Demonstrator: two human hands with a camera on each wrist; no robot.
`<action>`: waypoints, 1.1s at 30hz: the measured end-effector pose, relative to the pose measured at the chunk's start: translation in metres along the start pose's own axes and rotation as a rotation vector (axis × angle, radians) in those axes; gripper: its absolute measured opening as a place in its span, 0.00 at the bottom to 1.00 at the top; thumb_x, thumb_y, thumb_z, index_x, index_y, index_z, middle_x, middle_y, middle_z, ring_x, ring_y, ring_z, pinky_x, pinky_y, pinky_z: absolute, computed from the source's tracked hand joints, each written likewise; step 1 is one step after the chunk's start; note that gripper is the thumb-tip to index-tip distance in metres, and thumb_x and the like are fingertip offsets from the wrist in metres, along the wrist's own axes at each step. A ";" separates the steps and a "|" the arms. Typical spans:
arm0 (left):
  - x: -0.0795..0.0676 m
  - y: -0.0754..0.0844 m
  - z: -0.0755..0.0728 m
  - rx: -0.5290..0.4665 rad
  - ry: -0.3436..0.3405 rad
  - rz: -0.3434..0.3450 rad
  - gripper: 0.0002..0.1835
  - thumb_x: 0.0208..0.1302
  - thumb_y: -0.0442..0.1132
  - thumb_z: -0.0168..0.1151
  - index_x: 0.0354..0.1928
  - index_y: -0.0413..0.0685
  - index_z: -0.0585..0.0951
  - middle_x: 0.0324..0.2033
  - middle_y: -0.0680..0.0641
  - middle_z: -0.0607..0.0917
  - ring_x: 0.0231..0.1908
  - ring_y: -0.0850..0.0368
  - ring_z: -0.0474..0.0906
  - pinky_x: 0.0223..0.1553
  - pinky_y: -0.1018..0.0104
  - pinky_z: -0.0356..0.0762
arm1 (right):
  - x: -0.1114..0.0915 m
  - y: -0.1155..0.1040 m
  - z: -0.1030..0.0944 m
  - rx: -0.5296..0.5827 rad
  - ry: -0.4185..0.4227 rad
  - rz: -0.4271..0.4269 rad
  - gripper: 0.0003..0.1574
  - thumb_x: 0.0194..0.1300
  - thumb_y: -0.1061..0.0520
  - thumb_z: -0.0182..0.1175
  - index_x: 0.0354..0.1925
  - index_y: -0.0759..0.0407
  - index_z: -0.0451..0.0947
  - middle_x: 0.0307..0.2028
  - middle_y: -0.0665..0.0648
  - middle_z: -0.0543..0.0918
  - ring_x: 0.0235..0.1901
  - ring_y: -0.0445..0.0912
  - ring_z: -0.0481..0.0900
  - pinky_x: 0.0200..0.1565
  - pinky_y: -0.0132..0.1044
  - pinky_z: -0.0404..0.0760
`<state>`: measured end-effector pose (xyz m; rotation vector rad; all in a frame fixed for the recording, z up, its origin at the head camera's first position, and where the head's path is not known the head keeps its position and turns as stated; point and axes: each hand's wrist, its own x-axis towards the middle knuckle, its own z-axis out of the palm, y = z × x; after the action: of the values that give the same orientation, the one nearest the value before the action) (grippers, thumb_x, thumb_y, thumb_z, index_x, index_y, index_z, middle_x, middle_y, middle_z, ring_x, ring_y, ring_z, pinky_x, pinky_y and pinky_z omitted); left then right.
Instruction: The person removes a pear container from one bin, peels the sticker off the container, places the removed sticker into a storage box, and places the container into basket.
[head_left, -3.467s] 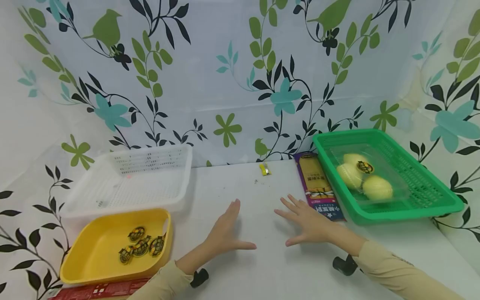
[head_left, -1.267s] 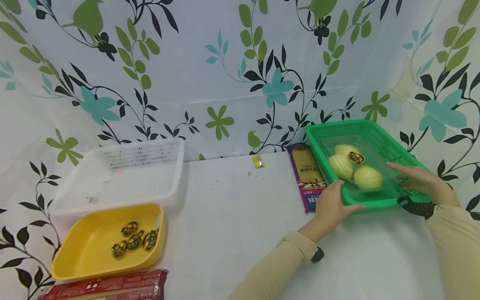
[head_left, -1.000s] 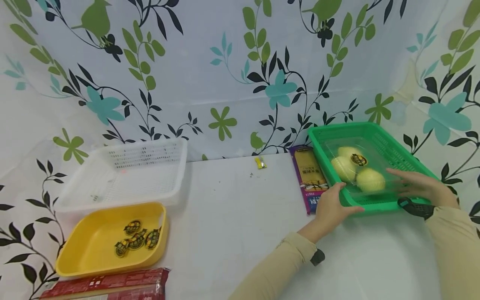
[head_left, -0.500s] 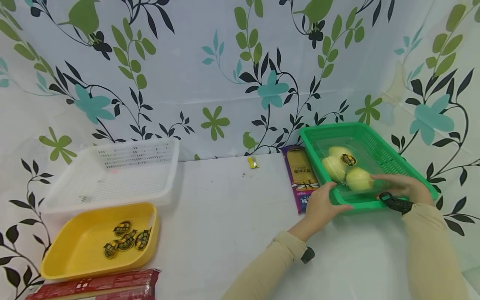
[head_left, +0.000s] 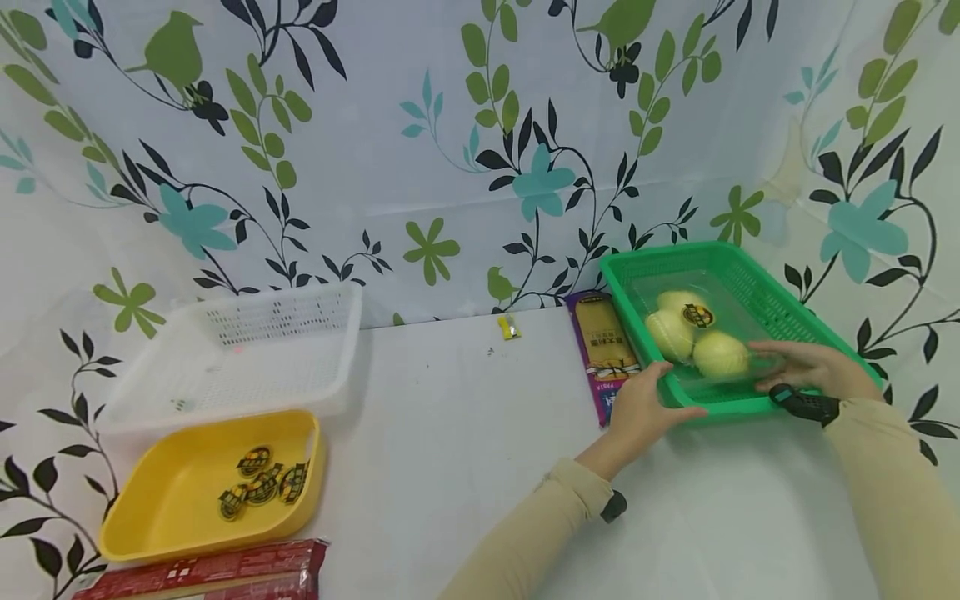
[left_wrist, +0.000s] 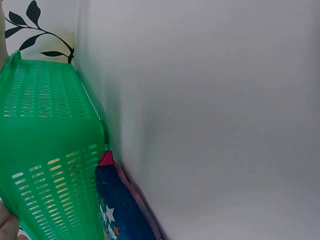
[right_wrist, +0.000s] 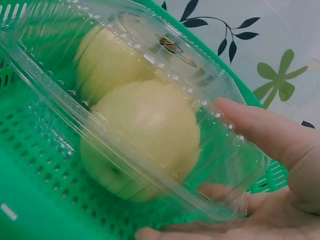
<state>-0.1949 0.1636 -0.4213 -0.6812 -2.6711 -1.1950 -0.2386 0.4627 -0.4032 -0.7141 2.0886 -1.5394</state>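
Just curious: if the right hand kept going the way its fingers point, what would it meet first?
The right hand already touches the clear fruit box in the green basket; beyond it, probably the left hand.

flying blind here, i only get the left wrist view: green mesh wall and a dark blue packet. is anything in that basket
Observer: Yes, a clear clamshell with three pale yellow fruits lies in the green basket.
Operator: where's the right hand
Observer: The right hand is inside the basket, thumb over the clamshell's end and fingers under it.
Operator: and my left hand
Observer: The left hand holds the basket's near left corner, beside the purple packet.
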 end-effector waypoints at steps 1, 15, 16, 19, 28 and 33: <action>0.000 -0.001 0.000 -0.005 0.004 0.007 0.36 0.43 0.59 0.67 0.55 0.52 0.72 0.49 0.59 0.75 0.47 0.66 0.71 0.42 0.77 0.68 | -0.004 0.000 0.002 -0.131 -0.008 -0.125 0.33 0.59 0.80 0.44 0.63 0.67 0.58 0.58 0.60 0.67 0.41 0.54 0.78 0.45 0.30 0.72; -0.001 -0.006 0.000 -0.016 0.033 0.065 0.37 0.44 0.58 0.67 0.56 0.50 0.71 0.50 0.58 0.75 0.47 0.65 0.72 0.41 0.80 0.67 | -0.011 -0.001 0.013 -0.391 0.157 -0.276 0.34 0.59 0.81 0.42 0.63 0.76 0.47 0.59 0.43 0.61 0.41 0.50 0.78 0.42 0.28 0.73; -0.002 -0.006 0.001 -0.012 0.034 0.063 0.37 0.44 0.58 0.67 0.56 0.49 0.71 0.50 0.58 0.75 0.47 0.65 0.72 0.41 0.80 0.68 | -0.011 0.000 0.013 -0.374 0.153 -0.279 0.36 0.58 0.81 0.42 0.64 0.76 0.45 0.59 0.43 0.61 0.41 0.51 0.78 0.42 0.29 0.73; -0.003 -0.006 0.004 -0.005 0.028 0.056 0.37 0.44 0.59 0.67 0.56 0.50 0.71 0.50 0.58 0.75 0.46 0.67 0.72 0.40 0.80 0.68 | -0.012 0.001 0.015 -0.336 0.166 -0.280 0.37 0.58 0.82 0.41 0.64 0.74 0.44 0.58 0.44 0.62 0.41 0.49 0.78 0.41 0.31 0.75; -0.004 -0.008 0.006 -0.011 0.036 0.077 0.37 0.44 0.59 0.67 0.57 0.50 0.71 0.50 0.58 0.75 0.47 0.66 0.72 0.40 0.79 0.68 | -0.005 -0.002 0.027 -0.297 0.261 -0.269 0.40 0.59 0.80 0.43 0.67 0.66 0.47 0.54 0.41 0.68 0.42 0.38 0.76 0.42 0.24 0.71; -0.003 -0.008 0.005 0.000 0.031 0.087 0.38 0.46 0.58 0.66 0.58 0.49 0.70 0.53 0.56 0.73 0.50 0.66 0.70 0.43 0.79 0.67 | 0.002 -0.002 0.028 -0.237 0.242 -0.254 0.43 0.59 0.81 0.43 0.68 0.64 0.41 0.46 0.46 0.76 0.43 0.40 0.76 0.41 0.26 0.73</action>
<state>-0.1953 0.1615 -0.4313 -0.7638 -2.5875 -1.1733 -0.2224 0.4407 -0.4096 -0.9495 2.4693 -1.5919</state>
